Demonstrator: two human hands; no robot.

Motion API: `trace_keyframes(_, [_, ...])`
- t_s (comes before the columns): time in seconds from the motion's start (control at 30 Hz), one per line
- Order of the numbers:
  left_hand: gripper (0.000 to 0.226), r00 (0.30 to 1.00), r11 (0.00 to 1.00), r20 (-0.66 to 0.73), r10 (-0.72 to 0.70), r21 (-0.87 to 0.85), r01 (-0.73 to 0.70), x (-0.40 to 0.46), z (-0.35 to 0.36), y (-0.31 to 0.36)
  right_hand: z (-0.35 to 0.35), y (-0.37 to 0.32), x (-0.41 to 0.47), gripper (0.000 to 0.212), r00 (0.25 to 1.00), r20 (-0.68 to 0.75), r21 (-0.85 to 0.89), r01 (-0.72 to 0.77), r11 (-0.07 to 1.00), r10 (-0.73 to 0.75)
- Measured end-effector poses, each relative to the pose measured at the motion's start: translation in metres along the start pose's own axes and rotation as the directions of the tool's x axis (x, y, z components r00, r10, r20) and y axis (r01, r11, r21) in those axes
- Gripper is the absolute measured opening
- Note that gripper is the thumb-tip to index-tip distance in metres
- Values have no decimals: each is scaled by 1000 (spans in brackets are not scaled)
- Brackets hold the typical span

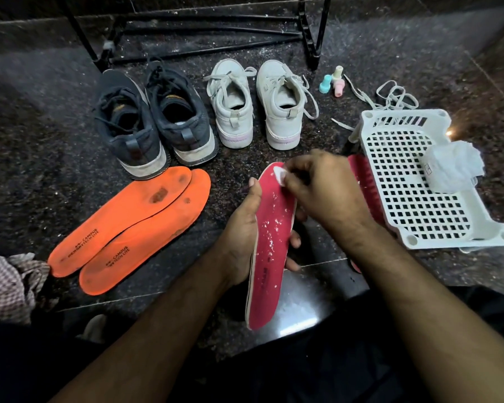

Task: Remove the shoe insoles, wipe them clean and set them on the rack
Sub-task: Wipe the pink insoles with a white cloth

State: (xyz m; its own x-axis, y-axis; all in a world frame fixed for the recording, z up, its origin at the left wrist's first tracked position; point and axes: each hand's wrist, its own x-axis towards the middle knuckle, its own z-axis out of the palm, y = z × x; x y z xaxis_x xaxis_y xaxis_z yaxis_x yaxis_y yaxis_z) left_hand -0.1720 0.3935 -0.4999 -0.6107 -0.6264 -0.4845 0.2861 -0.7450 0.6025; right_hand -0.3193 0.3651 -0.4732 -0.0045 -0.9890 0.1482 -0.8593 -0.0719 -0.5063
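Left hand [242,228] fingers clamp flat pink foam insole [269,245]; right hand [317,187] fingers pinch small white wipe [280,173]; best stroke toe-to-heel, supporting underneath.

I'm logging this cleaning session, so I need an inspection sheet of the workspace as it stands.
Surface: dark speckled stone floor, dusty near the back.
Job's things: pink insole flecked with white bits; two stained orange insoles lying overlapped; second pink insole partly under the white plastic rack; dark sneakers and white sneakers side by side.
Clutter: three small pastel bottles, loose shoelaces, wipe packet on the rack, checked cloth.
Grippers: left hand holds the pink insole; right hand pinches a white wipe against its toe.
Cables: nothing seen.
Surroundings: black metal stand behind the shoes.
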Motion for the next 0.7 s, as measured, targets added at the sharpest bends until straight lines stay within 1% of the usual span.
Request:
trace_keyframes(0.07, [80,1000,1000,2,8,7,-8,-1,0,-1,-1,3,1,21,999,-19,-2,-30,1000,30])
trace_keyframes(0.17, [79,1000,999,-18,13,42,-12,-1,-1,-1,4,-9,-10,18,996,38,17,86,996,-86])
trace_keyframes(0.2, [80,1000,999,-16,8,47,-7,-1,-1,-1,4,-9,-9,17,996,31,19,82,996,-82])
trace_keyframes(0.27, [83,1000,998,-7,-7,55,7,0,0,-2,0,-1,0,15,999,-34,14,-2,1000,2])
trace_keyframes(0.33, [82,1000,998,-2,-3,68,3,0,1,-4,-4,4,2,15,996,-81,13,-37,999,38])
trace_keyframes(0.37, [80,1000,998,-8,1,69,0,0,2,-4,-3,1,-2,14,997,-73,27,-16,1000,18])
trace_keyframes(0.43, [76,1000,997,-22,1,75,1,-2,2,-3,1,-11,-13,8,997,-35,88,72,994,-70])
trace_keyframes(0.47, [76,1000,997,-27,-6,77,8,-1,2,-3,4,-13,-15,7,995,-28,86,96,992,-94])
trace_keyframes(0.5, [77,999,997,-29,-20,78,23,0,2,-3,6,-9,-12,7,996,-36,57,84,995,-82])
trace_keyframes(0.57, [82,999,995,-11,-49,90,49,0,2,-5,5,2,0,9,996,-95,25,-1,1000,4])
trace_keyframes(0.63, [83,998,995,-10,-58,85,59,-1,3,-6,3,5,3,8,990,-130,75,-39,996,48])
trace_keyframes(0.7, [78,999,997,-27,-43,68,45,-3,6,-4,6,-10,-8,4,997,-79,162,29,986,-17])
